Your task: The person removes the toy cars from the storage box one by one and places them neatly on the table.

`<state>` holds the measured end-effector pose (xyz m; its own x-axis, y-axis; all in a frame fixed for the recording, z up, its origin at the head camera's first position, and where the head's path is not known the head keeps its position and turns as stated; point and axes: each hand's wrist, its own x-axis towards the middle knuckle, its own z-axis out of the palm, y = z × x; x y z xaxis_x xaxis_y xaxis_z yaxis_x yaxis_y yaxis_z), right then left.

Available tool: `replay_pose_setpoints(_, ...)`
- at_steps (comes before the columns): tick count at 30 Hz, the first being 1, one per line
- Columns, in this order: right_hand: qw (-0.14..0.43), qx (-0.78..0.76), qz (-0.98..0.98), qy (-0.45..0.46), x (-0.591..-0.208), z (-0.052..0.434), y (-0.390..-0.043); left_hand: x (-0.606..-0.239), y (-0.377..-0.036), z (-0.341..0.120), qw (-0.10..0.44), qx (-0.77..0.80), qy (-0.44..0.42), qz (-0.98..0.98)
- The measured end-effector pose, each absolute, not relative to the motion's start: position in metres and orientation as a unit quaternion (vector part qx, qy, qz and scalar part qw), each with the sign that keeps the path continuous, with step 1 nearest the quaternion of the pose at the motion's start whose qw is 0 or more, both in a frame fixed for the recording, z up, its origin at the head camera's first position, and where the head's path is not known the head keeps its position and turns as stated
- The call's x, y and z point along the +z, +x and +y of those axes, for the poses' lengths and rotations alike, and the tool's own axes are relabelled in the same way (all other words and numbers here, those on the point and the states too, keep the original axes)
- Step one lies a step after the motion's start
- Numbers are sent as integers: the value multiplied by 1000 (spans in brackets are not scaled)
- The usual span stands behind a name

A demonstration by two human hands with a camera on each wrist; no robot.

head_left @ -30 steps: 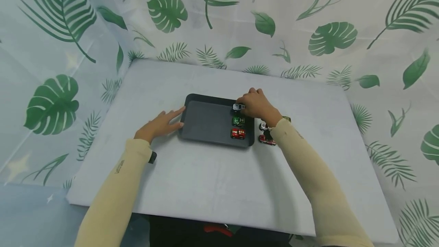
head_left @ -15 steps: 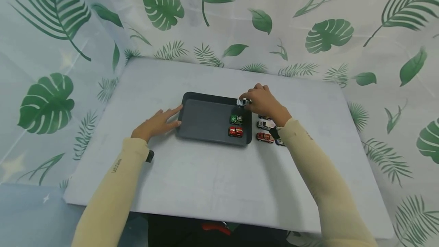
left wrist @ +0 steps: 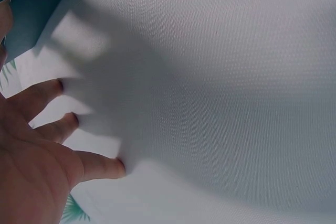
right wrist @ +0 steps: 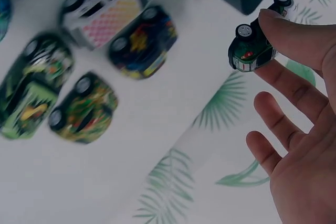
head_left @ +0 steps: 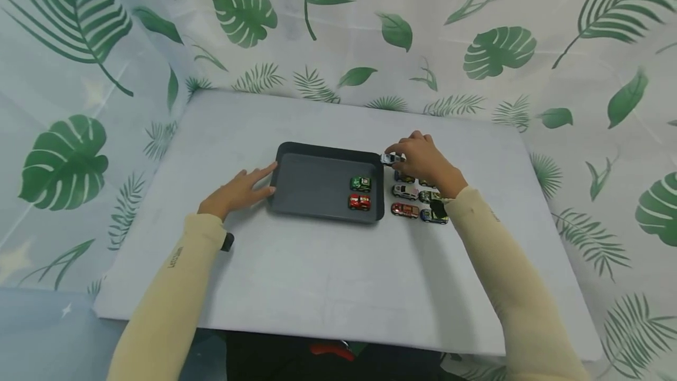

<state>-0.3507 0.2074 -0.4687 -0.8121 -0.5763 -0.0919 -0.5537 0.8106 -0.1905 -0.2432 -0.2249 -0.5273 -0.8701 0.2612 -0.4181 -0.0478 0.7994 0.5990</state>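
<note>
pinching: the right hand (head_left: 423, 160) held a small toy car (head_left: 391, 159) between thumb and fingertip, the other fingers spread loose.
car's place: lifted off the table (head_left: 317, 275), just past the tray's (head_left: 312, 193) far right corner, at the tips of the right hand's fingers.
left hand (head_left: 235, 190): lay flat with straight fingers on the table, fingertips touching the tray's left rim.
in the tray: a green car (head_left: 360, 183) and a red car (head_left: 359, 201), one behind the other near the right wall.
beside the tray: a cluster of cars (head_left: 418, 199) on the table under the right wrist.
right wrist view only: the held car (right wrist: 254, 45) showed wheels and a dark green body, which the head view gave as pale; the cluster (right wrist: 89, 61) below showed patterned roofs.
left wrist view only: fingers (left wrist: 94, 166) pressed on the white cloth, tray corner (left wrist: 31, 19) at top left.
backdrop: leaf-print curtain (head_left: 502, 52) round the table.
</note>
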Motion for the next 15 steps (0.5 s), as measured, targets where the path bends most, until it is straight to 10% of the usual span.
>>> replay_pose_setpoints(15, 76, -73, 956, -274, -469, 259, -338, -528, -245, -226, 250, 315, 66, 913)
